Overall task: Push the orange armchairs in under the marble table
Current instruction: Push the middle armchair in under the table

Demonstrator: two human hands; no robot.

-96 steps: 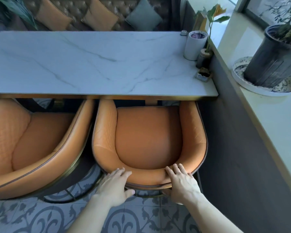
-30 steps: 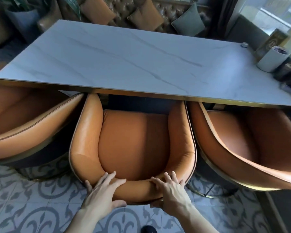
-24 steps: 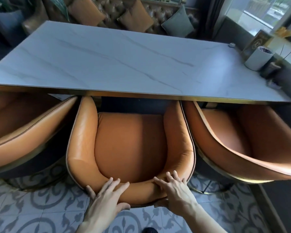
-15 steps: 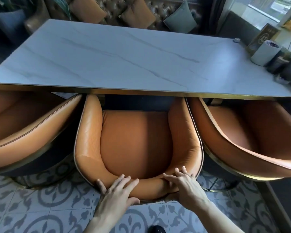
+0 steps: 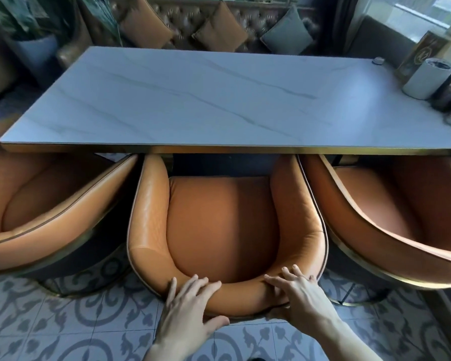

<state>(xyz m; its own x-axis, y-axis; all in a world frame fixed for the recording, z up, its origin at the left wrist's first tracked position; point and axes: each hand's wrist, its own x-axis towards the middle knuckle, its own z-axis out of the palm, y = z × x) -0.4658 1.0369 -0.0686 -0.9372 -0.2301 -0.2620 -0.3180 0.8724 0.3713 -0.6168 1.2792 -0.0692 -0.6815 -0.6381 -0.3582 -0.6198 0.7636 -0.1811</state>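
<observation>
Three orange armchairs stand along the near edge of the white marble table [image 5: 219, 100]. The middle armchair [image 5: 224, 225] faces the table, and its arm fronts reach just under the gold table edge. My left hand [image 5: 190, 311] lies over the top of its curved backrest, fingers on the rim and thumb below. My right hand [image 5: 300, 295] grips the same backrest a little to the right. The left armchair [image 5: 44, 217] and the right armchair [image 5: 391, 217] stand angled on either side, each partly under the table.
A white cylinder pot [image 5: 427, 79] and small items sit at the table's far right end. A tufted bench with cushions [image 5: 219, 29] runs behind the table. A potted plant [image 5: 34, 48] stands at the back left. The floor is patterned tile [image 5: 63, 321].
Three seconds ago my hands held the rightmost armchair; now they hold the middle one. Over the last second it has slid forward a little toward the table, hands staying on the backrest.
</observation>
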